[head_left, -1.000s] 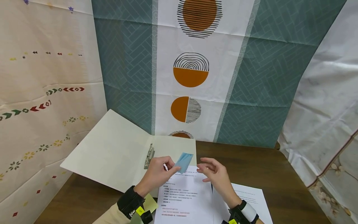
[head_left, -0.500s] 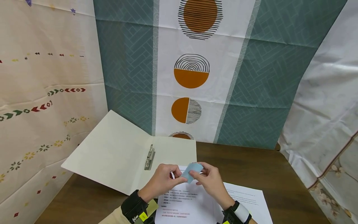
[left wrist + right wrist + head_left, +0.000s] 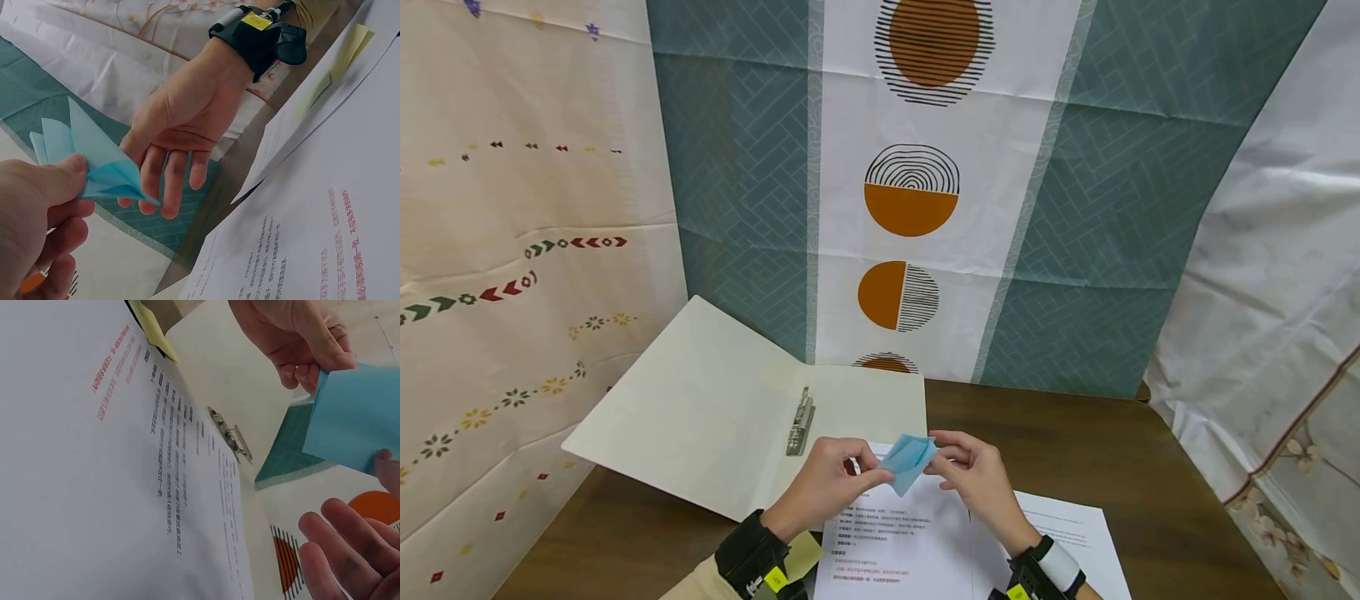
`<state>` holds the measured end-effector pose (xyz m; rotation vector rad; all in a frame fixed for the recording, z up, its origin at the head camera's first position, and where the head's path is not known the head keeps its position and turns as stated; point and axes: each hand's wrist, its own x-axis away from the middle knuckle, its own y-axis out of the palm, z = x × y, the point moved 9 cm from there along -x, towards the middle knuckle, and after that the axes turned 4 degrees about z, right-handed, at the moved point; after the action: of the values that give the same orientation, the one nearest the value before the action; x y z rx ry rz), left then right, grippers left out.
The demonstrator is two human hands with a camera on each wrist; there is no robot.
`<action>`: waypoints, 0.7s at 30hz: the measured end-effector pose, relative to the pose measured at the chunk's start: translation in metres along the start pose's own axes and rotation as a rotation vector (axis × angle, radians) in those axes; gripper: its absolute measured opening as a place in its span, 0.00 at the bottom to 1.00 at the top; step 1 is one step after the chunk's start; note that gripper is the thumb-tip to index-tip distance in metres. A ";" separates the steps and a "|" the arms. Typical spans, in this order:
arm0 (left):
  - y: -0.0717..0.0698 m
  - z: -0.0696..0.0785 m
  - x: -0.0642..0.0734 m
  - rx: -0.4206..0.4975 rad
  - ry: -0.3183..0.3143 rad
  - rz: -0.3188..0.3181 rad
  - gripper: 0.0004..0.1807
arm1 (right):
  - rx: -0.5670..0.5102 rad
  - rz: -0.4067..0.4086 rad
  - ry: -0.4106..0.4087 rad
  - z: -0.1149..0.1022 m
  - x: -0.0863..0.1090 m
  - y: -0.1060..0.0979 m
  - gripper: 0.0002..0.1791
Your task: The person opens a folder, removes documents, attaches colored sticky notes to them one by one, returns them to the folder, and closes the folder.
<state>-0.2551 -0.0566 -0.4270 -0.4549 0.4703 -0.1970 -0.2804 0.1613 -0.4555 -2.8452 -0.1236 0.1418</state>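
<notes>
My left hand (image 3: pixel 827 479) pinches a small stack of blue sticky notes (image 3: pixel 906 462) between thumb and fingers, above a printed sheet (image 3: pixel 887 533). In the left wrist view the layers of the notes (image 3: pixel 100 150) fan apart. My right hand (image 3: pixel 977 479) is at their right edge with its fingers loosely bent. In the right wrist view its thumb (image 3: pixel 386 470) lies over the lower edge of the blue notes (image 3: pixel 356 419), while the other fingers (image 3: pixel 344 540) spread below.
An open white folder (image 3: pixel 700 400) with a metal clip (image 3: pixel 801 423) lies behind the hands. Yellow-green sticky notes (image 3: pixel 805 554) rest beside my left wrist. Another printed sheet (image 3: pixel 1067 533) lies to the right on the brown table (image 3: pixel 1037 425). Patterned cloths (image 3: pixel 760 208) hang around.
My right hand came in from the right and took the blue notes' edge, then eased slightly back. The notes first dropped and turned, and now their layers spread. My left hand keeps its pinch.
</notes>
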 end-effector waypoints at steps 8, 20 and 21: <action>-0.017 0.009 -0.001 -0.091 0.135 0.223 0.09 | -0.010 0.046 0.010 -0.003 0.003 -0.008 0.25; -0.032 0.033 0.004 -0.333 0.443 0.482 0.11 | -0.030 0.074 0.027 -0.012 0.008 -0.007 0.23; -0.030 0.035 0.004 -0.343 0.454 0.474 0.11 | -0.030 0.067 0.026 -0.013 0.008 -0.006 0.24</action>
<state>-0.2375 -0.0713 -0.3869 -0.6213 1.0502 0.2511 -0.2714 0.1642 -0.4417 -2.8814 -0.0254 0.1185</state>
